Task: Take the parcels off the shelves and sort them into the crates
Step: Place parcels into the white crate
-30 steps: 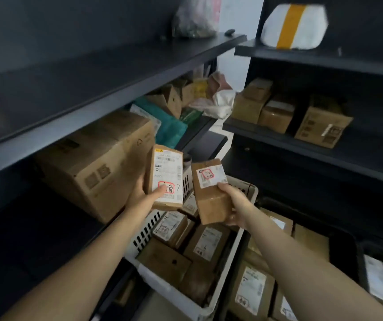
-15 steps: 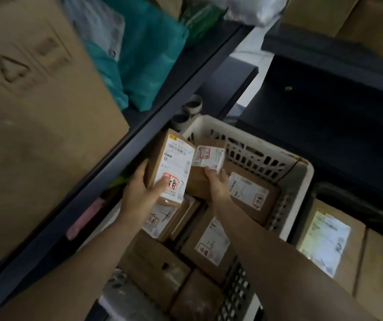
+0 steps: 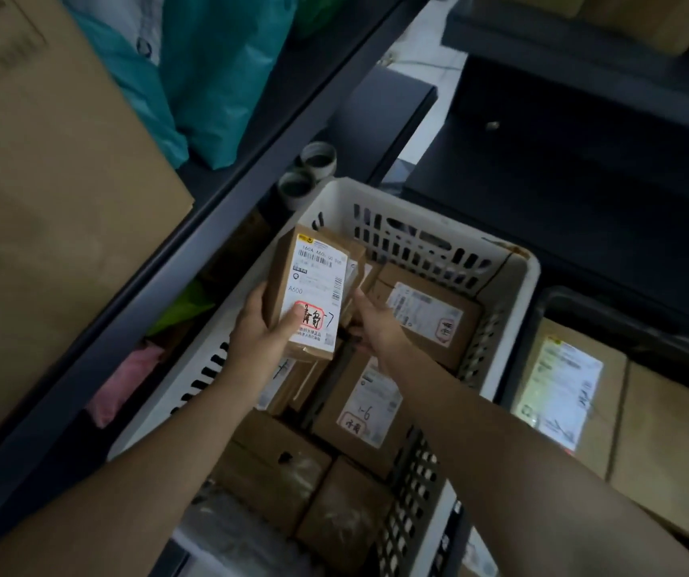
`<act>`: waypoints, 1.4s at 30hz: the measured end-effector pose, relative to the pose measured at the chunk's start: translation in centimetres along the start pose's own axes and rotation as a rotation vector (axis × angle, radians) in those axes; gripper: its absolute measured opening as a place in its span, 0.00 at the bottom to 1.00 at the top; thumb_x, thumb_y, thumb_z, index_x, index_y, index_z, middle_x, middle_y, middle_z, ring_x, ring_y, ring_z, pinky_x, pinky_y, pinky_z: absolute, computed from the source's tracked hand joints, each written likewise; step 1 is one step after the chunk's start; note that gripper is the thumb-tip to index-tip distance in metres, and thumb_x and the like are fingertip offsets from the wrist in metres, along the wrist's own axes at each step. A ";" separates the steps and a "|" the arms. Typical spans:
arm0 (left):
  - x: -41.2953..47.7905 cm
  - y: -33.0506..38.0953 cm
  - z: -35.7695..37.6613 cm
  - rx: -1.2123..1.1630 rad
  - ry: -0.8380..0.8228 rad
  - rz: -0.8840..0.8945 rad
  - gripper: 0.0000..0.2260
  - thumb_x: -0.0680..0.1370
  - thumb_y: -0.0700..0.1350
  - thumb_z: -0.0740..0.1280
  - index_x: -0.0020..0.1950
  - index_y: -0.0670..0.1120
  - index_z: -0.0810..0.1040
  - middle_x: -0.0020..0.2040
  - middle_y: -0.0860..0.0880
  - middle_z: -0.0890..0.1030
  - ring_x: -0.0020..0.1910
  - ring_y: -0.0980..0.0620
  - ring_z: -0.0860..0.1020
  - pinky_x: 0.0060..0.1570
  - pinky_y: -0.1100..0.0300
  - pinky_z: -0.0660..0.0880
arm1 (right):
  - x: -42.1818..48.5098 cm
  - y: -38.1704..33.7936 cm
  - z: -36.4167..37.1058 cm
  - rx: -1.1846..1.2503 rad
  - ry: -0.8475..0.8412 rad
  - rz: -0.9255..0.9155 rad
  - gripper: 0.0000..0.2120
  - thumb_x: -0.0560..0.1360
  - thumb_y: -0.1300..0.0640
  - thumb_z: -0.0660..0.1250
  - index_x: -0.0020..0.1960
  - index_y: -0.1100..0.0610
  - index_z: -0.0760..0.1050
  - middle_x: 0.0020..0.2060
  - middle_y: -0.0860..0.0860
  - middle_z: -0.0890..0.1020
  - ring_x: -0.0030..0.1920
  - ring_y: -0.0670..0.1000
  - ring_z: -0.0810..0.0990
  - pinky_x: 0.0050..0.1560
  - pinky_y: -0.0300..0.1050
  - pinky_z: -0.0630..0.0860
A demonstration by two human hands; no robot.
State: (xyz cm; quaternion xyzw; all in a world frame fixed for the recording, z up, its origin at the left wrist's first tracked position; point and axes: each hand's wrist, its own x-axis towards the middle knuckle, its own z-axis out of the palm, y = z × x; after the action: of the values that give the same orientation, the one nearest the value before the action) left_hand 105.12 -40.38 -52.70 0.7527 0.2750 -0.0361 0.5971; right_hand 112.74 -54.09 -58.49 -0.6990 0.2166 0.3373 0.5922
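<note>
Grip, left hand: clamped on labelled parcel, thumb on its sticker, held over white crate.
Grip, right hand: curled round small brown parcel, low in the crate, mostly hidden behind the labelled one.
Crate contents: more boxes, labels up.
Beside: dark crate right; large carton, teal bags on shelf left.

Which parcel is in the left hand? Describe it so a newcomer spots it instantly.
Find the white slatted crate beside the dark shelf. Over its left side, the left hand grips an upright brown parcel. Unlike the parcels lying flat inside, it is held up, and its white label reads A600 above red-circled handwriting.
</note>
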 end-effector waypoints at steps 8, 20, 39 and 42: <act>-6.8 3.3 4.4 -0.044 -0.194 0.087 0.17 0.82 0.50 0.53 0.71 0.52 0.63 0.57 0.49 0.77 0.48 0.54 0.78 0.46 0.59 0.75 | -9.8 1.5 -5.6 0.260 -0.172 -0.133 0.16 0.77 0.46 0.66 0.60 0.53 0.75 0.48 0.51 0.85 0.46 0.51 0.84 0.50 0.52 0.81; -19.4 6.1 22.7 0.671 -0.577 0.564 0.14 0.77 0.43 0.65 0.63 0.46 0.75 0.46 0.50 0.76 0.49 0.47 0.76 0.51 0.55 0.72 | -24.0 13.2 -30.7 0.195 0.721 -0.329 0.35 0.73 0.43 0.71 0.74 0.53 0.62 0.62 0.52 0.79 0.58 0.52 0.81 0.61 0.54 0.76; -34.8 -1.8 51.4 1.448 -0.912 1.058 0.14 0.79 0.51 0.57 0.64 0.51 0.71 0.62 0.52 0.72 0.63 0.51 0.68 0.57 0.56 0.64 | -28.0 43.0 -55.7 0.092 0.579 0.317 0.26 0.74 0.53 0.71 0.69 0.57 0.67 0.60 0.56 0.80 0.57 0.58 0.81 0.58 0.57 0.78; -35.0 -3.1 52.3 1.492 -0.943 1.010 0.14 0.80 0.51 0.57 0.63 0.51 0.71 0.62 0.51 0.73 0.62 0.50 0.68 0.56 0.55 0.64 | -26.7 44.4 -55.9 0.137 0.558 0.361 0.22 0.75 0.53 0.70 0.66 0.55 0.70 0.59 0.56 0.80 0.56 0.58 0.81 0.56 0.57 0.79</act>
State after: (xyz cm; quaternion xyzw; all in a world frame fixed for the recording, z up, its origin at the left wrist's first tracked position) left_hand 88.43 -100.98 -56.95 0.8706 -0.4311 -0.2351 -0.0319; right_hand 75.48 -120.18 -65.34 -0.6734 0.5126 0.2174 0.4863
